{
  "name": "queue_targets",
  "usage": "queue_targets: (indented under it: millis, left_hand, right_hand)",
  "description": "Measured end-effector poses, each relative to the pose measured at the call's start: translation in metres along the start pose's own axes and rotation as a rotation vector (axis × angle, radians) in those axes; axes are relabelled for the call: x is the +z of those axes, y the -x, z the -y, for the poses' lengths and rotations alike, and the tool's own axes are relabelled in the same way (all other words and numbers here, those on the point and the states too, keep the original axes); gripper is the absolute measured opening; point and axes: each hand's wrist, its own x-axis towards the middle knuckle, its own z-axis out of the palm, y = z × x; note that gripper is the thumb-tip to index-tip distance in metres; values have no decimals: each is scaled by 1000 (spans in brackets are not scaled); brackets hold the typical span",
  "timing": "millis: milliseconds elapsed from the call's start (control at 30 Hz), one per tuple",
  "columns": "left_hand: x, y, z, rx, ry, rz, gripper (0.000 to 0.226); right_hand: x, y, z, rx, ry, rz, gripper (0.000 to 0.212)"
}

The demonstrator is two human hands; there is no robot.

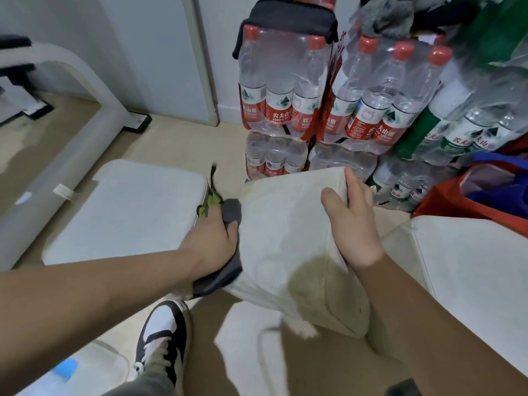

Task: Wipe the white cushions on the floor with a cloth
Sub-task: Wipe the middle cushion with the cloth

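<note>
Centre frame: the white cushion (285, 238) is tipped up and creased, with a greenish stain (311, 284) low down. The right hand (353, 221) grips its top edge, while the left hand (213, 237) clutches the grey cloth (231, 210) against its left side.

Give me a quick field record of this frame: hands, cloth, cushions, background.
left hand: grips grey cloth against held cushion, at its left edge
right hand: grips held cushion's upper right edge
held cushion: white, tilted up, yellowish stain on lower face
flat cushion: white, lying on floor, left of the held one
third cushion: white, at right
background: water bottle packs, stacked
</note>
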Motion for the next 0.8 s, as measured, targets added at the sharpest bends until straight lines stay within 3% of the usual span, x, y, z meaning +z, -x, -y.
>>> queue_targets:
  millis: [100, 267, 367, 567, 700, 800]
  left_hand:
    - [1, 21, -20, -18, 162, -68, 41]
    - [3, 73, -100, 534, 361, -8, 38]
    - [1, 50, -84, 663, 180, 23, 50]
    - [-3, -2, -43, 454, 113, -48, 47]
    - [-15, -20, -65, 187, 308, -94, 39]
    - [-25, -2, -106, 504, 407, -95, 38]
  right_hand:
    - [5, 2, 1, -15, 64, 12, 66]
    - [8, -3, 0, -52, 69, 10, 67]
    - [4, -2, 1, -10, -13, -1, 78]
    - [7, 5, 8, 14, 73, 37, 68]
    - [12, 13, 13, 2, 179, 22, 66]
    - [20, 19, 12, -36, 185, -8, 60]
